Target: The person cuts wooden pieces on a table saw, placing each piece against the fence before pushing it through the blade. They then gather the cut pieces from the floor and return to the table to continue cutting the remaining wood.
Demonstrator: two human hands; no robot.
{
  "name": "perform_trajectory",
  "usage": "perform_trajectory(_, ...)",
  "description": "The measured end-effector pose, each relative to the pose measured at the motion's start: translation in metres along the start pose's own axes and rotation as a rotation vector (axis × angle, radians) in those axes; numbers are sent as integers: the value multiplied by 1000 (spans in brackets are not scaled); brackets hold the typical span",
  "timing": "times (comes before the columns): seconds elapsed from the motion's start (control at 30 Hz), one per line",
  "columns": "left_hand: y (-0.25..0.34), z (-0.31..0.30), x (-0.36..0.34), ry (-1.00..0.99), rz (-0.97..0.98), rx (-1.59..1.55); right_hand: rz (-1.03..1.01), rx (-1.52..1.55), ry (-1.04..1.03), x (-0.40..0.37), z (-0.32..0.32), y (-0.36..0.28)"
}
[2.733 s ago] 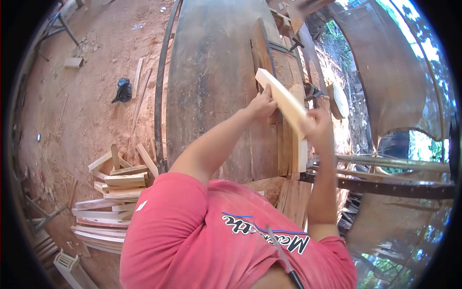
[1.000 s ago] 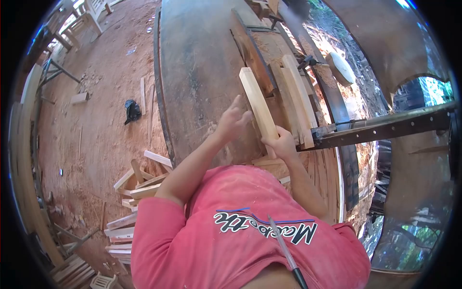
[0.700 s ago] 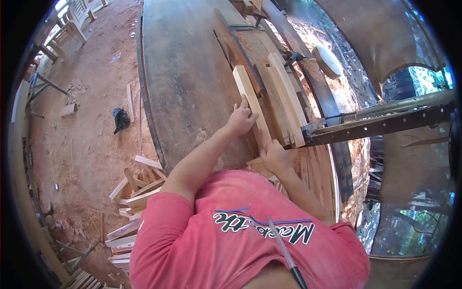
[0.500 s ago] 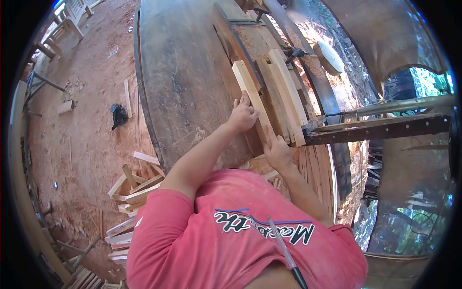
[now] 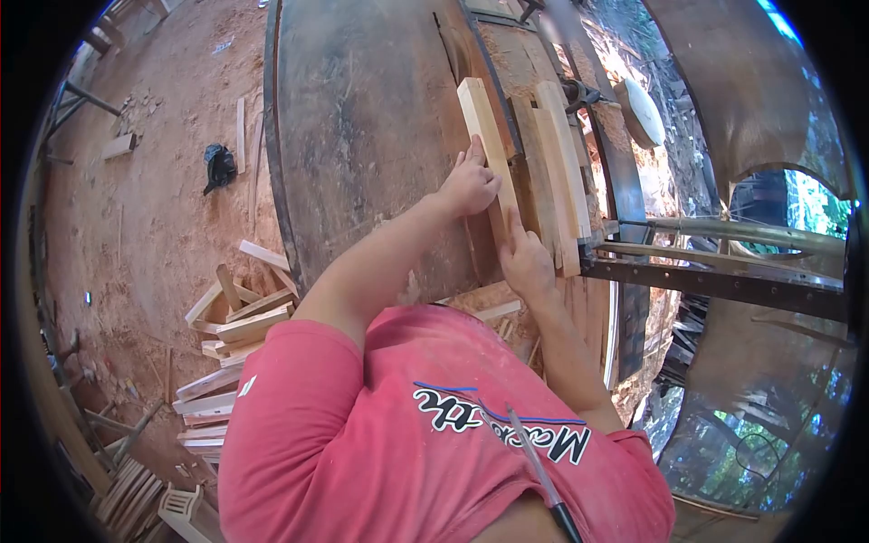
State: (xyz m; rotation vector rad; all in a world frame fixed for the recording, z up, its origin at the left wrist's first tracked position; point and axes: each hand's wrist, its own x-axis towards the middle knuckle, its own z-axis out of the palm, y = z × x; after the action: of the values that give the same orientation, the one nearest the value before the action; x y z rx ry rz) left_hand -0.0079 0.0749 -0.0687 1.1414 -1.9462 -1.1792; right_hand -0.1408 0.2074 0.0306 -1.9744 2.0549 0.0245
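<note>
A pale squared wooden bar [image 5: 484, 127] lies lengthwise on the worn work table [image 5: 362, 118], along the dark raised strip at its right. My left hand [image 5: 470, 185] grips the bar near its middle, index finger stretched along the top. At the bar's near end, my right hand [image 5: 528, 261] holds it, a finger pointing along the wood. Beside the bar on the right, more pale wood pieces [image 5: 563, 154] lie side by side. The undersides of both hands are hidden.
Cut wood pieces [image 5: 258, 321] are heaped on the dirt floor at the lower left. A black plastic bag [image 5: 219, 167] lies left of the table. At the right, a dark metal bar with holes [image 5: 715, 281] sticks out from the table side.
The camera view has shifted, so the table and floor appear displaced. Both hands keep hold of the bar, with little visible change relative to the table.
</note>
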Motion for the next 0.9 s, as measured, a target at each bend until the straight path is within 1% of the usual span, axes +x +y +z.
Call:
perform_trajectory(0.13,-1,-10,10,-5,-10,-9,-6,-4,14,15,2,-1)
perform_trajectory(0.2,-2,-15,13,-32,-5,48,-10,-2,22,20,3,-2)
perform_trajectory(0.33,-4,-16,17,-44,-6,48,-5,-7,7,25,2,-3)
perform_trajectory(0.43,-5,-16,20,-17,-11,53,-14,-4,10,28,5,0)
perform_trajectory(0.53,-7,-16,21,-40,-26,61,-8,-13,7,30,5,-2)
perform_trajectory(0.6,-6,-14,21,12,-17,8,11,-19,-12,31,2,-3)
perform_trajectory(0.7,-6,-15,21,17,-9,5,45,-11,-31,31,-1,-7)
perform_trajectory(0.8,-8,-15,24,14,-15,45,-2,-5,0,33,3,-2)
perform_trajectory(0.9,-9,-15,24,26,6,39,2,-10,-4,34,2,-3)
